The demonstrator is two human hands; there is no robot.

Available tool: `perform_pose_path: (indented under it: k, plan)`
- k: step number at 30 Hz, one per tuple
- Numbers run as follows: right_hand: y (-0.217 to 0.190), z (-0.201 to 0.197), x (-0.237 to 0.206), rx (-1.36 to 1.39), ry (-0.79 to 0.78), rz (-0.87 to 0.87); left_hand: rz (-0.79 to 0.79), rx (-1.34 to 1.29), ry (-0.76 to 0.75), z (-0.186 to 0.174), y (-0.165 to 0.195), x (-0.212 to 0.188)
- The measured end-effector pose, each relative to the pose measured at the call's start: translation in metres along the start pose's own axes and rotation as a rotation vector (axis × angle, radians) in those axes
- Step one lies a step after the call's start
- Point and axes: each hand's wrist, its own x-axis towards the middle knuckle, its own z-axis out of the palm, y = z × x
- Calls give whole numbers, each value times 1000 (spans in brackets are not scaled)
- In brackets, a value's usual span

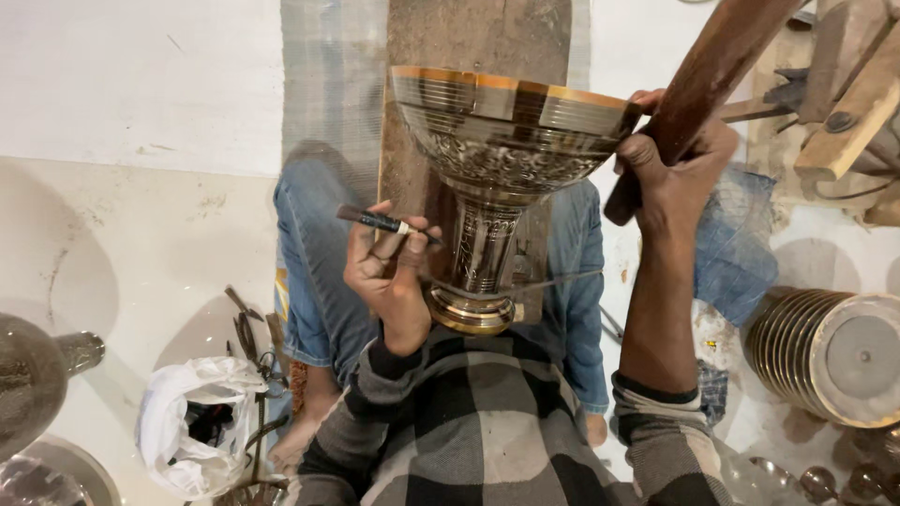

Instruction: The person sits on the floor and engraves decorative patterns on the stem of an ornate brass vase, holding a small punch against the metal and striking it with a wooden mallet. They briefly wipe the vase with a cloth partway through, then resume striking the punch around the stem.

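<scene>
An engraved metal goblet-shaped vase [497,150] with a gold-coloured rim lies on its side over my lap, resting against a worn wooden plank [469,37]. My left hand [389,267] holds a thin dark chisel [380,221] with its tip against the vase's stem. My right hand [675,164] grips the handle of a brown wooden mallet [722,56] raised beside the bowl's right rim.
A white plastic bag [192,422] and several small metal tools [246,323] lie on the floor at the left. A ribbed metal vessel [830,351] lies at the right, a blue cloth [736,244] beside it. Another metal vessel [33,375] is at the far left. Wooden tools [844,103] sit top right.
</scene>
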Motion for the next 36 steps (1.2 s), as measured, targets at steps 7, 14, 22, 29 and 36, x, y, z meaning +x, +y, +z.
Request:
perform_pose_path:
  k: [7, 14, 22, 29, 36]
  plan:
    - [-58, 34, -20, -508, 1, -390, 104, 151, -109, 3, 7, 13]
    - [-39, 48, -121, 108, 278, 33, 94, 324, -505, 17, 34, 14]
    - [41, 27, -200, -345, 27, -127, 489, 722, -639, 38, 41, 21]
    - [-16, 9, -146, -467, -11, -260, 441, 799, -724, 32, 51, 20]
    - [-105, -9, -71, -644, -309, -219, 430, 917, -614, 33, 43, 16]
